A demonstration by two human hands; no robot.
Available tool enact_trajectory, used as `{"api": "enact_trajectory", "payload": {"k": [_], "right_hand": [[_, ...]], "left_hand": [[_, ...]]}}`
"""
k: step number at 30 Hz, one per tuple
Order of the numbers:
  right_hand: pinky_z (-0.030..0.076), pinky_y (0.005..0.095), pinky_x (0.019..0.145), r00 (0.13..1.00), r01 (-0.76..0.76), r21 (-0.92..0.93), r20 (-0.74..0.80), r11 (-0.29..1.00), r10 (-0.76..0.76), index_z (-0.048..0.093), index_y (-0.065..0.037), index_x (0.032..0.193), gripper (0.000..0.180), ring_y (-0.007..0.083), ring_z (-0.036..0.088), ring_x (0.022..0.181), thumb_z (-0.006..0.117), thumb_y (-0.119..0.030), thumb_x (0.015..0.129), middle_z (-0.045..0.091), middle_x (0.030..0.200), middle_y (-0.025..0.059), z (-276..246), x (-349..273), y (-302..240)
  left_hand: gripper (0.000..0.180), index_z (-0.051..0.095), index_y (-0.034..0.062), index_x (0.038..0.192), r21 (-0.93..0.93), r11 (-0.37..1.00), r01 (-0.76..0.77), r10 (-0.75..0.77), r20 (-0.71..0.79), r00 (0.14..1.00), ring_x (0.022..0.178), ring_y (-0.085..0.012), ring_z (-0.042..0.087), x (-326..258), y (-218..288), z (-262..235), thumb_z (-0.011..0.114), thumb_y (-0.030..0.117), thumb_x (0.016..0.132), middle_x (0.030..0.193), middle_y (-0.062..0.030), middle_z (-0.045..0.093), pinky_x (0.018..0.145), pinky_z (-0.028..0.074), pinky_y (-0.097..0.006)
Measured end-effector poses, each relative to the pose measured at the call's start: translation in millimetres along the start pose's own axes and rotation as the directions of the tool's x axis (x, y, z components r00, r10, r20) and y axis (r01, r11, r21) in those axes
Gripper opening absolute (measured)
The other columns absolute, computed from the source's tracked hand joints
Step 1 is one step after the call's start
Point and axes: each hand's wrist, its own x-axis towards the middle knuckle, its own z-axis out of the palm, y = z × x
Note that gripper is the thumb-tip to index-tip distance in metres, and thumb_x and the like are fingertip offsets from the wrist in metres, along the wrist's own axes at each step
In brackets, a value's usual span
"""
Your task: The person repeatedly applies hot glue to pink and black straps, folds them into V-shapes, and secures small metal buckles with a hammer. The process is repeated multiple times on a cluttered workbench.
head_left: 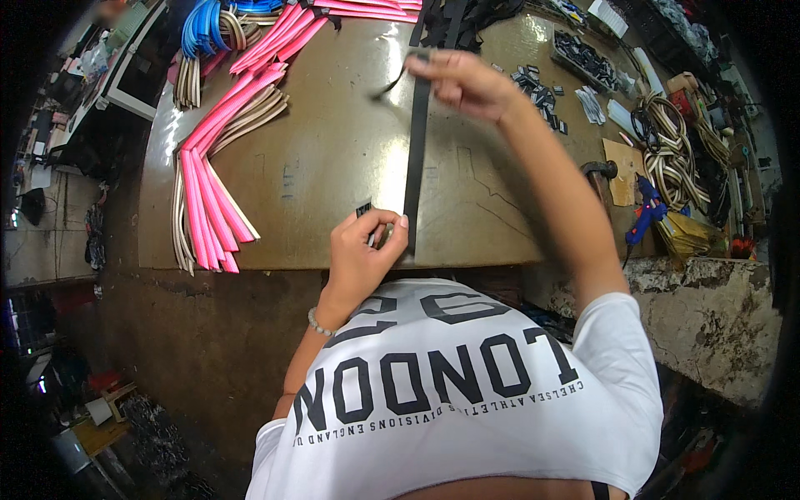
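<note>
My left hand (360, 254) is closed near the table's front edge, its fingers curled. A small black label with pale marks (364, 209) sticks up from it. Its thumb and fingertip meet at the edge of a long flat black strap (417, 154), which runs straight away from me across the table. Further off, my right hand (467, 83) is raised over the far part of that strap. It pinches a short thin black strip (392, 87), whose loose end hangs to the left, smeared by motion.
Bundled pink and cream strips (208, 187) cover the table's left side, with blue ones (202, 29) behind. A tray of small black pieces (587, 62) stands far right, loose labels (537, 92) beside it. A clamp (600, 169), blue glue gun (646, 208) and coiled cords (671, 158) line the right edge.
</note>
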Motion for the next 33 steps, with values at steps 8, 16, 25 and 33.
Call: {"api": "enact_trajectory", "payload": {"k": [8,16,25,33], "right_hand": [[0.043,0.0207,0.055,0.964,0.035,-0.603,-0.189,0.797,-0.185,0.071,-0.001,0.104,0.020,0.0047,0.051,0.066,0.065,-0.018,0.096,0.064,0.080,-0.0009,-37,58,20],[0.052,0.0286,0.068,0.720,0.103,-0.753,-0.395,0.650,-0.571,0.043,-0.007,0.144,0.070,0.0136,0.064,0.071,0.073,-0.035,0.087,0.065,0.113,0.0126,-12,-3,33],[0.043,0.0295,0.065,-0.070,-0.616,-0.409,-0.823,0.673,-0.563,0.057,-0.001,0.073,0.049,0.0129,0.046,0.066,0.077,-0.045,0.083,0.054,0.069,0.0017,-75,-295,43],[0.050,0.0405,0.085,-0.042,-0.489,-0.571,-0.739,0.659,-0.672,0.065,0.003,0.103,0.059,0.0263,0.067,0.090,0.078,-0.049,0.080,0.069,0.094,0.0167,-160,-329,84]], "left_hand": [[0.014,0.066,0.0074,0.073,0.198,0.957,-0.213,0.202,0.075,0.977,0.060,-0.0211,0.049,-18,-7,19,0.076,0.015,0.077,0.061,-0.0041,0.049,0.056,0.039,-0.035],[0.025,0.069,0.0128,0.099,0.214,0.960,-0.183,0.162,0.111,0.981,0.079,-0.0249,0.050,-12,-5,8,0.077,0.027,0.080,0.076,-0.0058,0.050,0.079,0.037,-0.037],[0.037,0.070,0.0210,0.117,0.402,0.823,-0.402,0.315,0.268,0.911,0.081,-0.0221,0.047,3,-13,5,0.074,0.034,0.083,0.081,-0.0054,0.046,0.086,0.033,-0.039],[0.039,0.071,0.0227,0.116,0.398,0.835,-0.379,0.289,0.269,0.919,0.086,-0.0245,0.047,2,-17,7,0.077,0.035,0.079,0.084,-0.0063,0.047,0.089,0.033,-0.039]]}}
